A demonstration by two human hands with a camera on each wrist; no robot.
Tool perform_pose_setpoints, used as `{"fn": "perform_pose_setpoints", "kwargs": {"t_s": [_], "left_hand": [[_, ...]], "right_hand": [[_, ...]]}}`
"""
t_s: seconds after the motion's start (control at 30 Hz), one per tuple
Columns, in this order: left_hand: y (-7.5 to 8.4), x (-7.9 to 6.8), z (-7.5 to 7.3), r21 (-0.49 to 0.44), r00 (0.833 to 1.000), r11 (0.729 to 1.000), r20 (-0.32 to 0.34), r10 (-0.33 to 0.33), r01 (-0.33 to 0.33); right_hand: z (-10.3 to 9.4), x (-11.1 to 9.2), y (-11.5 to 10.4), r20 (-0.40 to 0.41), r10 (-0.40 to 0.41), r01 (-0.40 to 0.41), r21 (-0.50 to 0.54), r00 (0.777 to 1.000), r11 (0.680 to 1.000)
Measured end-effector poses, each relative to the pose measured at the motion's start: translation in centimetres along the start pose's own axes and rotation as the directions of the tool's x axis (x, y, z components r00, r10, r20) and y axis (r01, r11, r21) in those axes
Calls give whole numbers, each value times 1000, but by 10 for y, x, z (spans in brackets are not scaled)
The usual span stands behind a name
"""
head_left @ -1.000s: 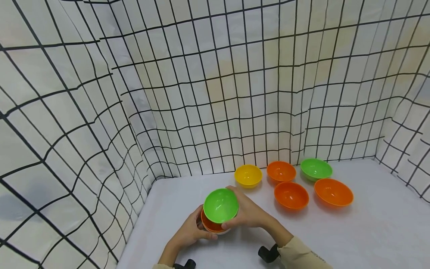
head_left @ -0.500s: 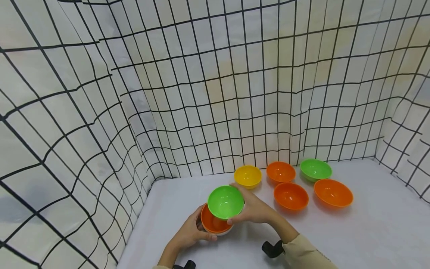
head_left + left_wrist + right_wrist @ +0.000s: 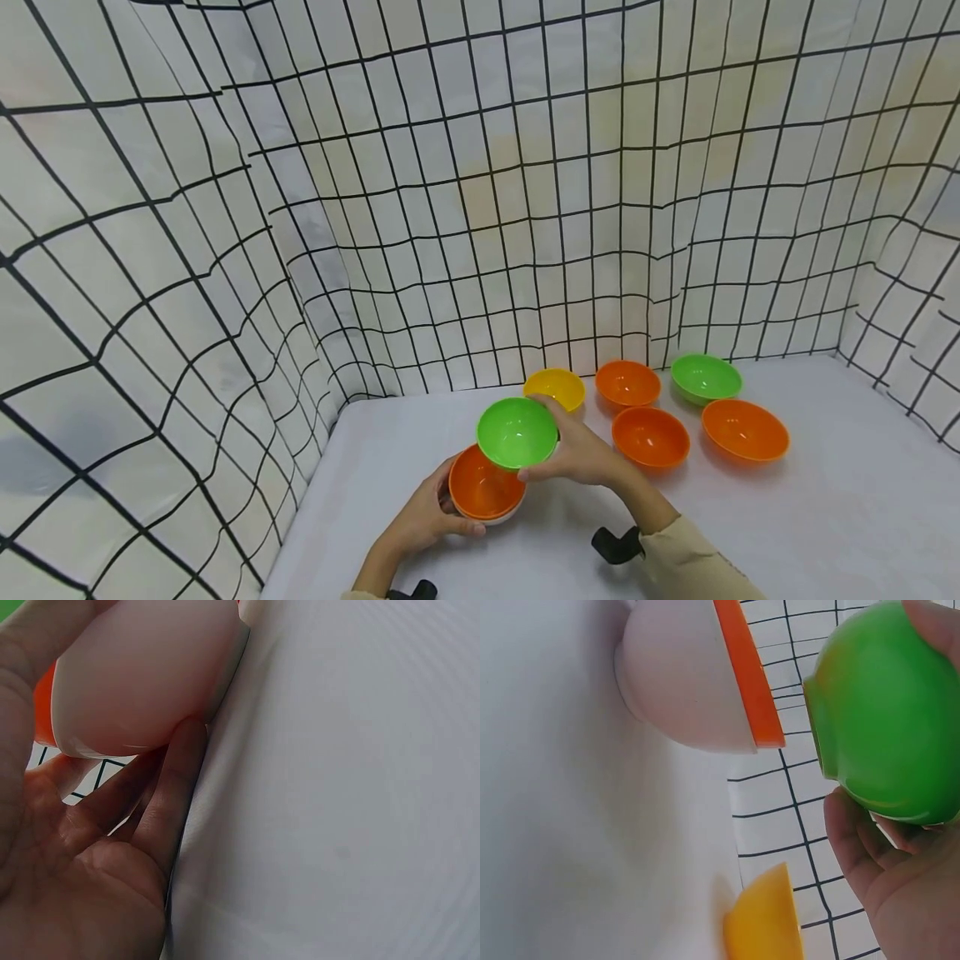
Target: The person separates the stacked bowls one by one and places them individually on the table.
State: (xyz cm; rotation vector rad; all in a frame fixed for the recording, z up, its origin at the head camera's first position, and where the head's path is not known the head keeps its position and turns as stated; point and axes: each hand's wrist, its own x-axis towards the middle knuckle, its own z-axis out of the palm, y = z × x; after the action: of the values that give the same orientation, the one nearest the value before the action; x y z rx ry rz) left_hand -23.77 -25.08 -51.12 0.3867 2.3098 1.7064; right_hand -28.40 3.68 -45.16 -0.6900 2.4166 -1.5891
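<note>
My right hand (image 3: 581, 450) grips a green bowl (image 3: 517, 433) by its right side, thumb at the near edge and fingers at the far edge. The right wrist view shows that green bowl (image 3: 900, 712) raised and apart from the stack. Below and left of it, an orange bowl (image 3: 486, 487) sits nested in a white bowl (image 3: 682, 682), which stands on the table. My left hand (image 3: 429, 518) holds this stack from the left. Its thumb and fingers curve around the white bowl (image 3: 150, 675) in the left wrist view.
Behind my right hand stands a yellow bowl (image 3: 551, 385). Farther right are an orange bowl (image 3: 628, 383), a second orange bowl (image 3: 651, 437), a green bowl (image 3: 706, 379) and a wide orange bowl (image 3: 745, 431). White cloth with black grid lines (image 3: 487, 208) walls the table.
My right hand has carried the green bowl up and to the right, off the orange bowl, uncovering more of its inside. The left hand and the stack stay in place.
</note>
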Motion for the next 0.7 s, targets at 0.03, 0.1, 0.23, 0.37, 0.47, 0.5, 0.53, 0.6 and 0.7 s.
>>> {"fn": "perform_pose_setpoints", "kwargs": {"t_s": [0.03,0.1,0.23,0.37,0.47,0.5,0.53,0.6,0.7], "left_hand": [[0,0,0,0,1000,1000,0,-1,1],[0,-1,0,9,1000,1000,-4,-7,7],[0,-1,0,23,1000,1000,-15,-16,16],[0,0,0,26,1000,1000,-21,-12,12],[0,0,0,27,1000,1000,-22,-9,9],[0,0,0,27,1000,1000,-23,-10,11],[0,0,0,28,1000,1000,-23,-12,13],[0,0,0,30,1000,999,-24,-17,18],[0,-1,0,31,999,999,-26,-25,25]], "right_hand": [[-1,0,0,-13,3,-3,3,1000,1000],[-3,1,-1,-44,8,-8,8,999,1000],[-7,2,0,-93,17,-15,16,996,1000],[-12,3,0,-128,8,-7,8,992,1000],[-15,4,-1,-156,4,-7,-21,988,1000],[-16,5,-1,-159,6,-10,-27,987,1000],[-17,5,-1,-161,7,-13,-32,987,999],[-20,4,-1,-158,16,-23,-40,987,999],[-24,2,-2,-130,38,-45,-50,991,998]]}}
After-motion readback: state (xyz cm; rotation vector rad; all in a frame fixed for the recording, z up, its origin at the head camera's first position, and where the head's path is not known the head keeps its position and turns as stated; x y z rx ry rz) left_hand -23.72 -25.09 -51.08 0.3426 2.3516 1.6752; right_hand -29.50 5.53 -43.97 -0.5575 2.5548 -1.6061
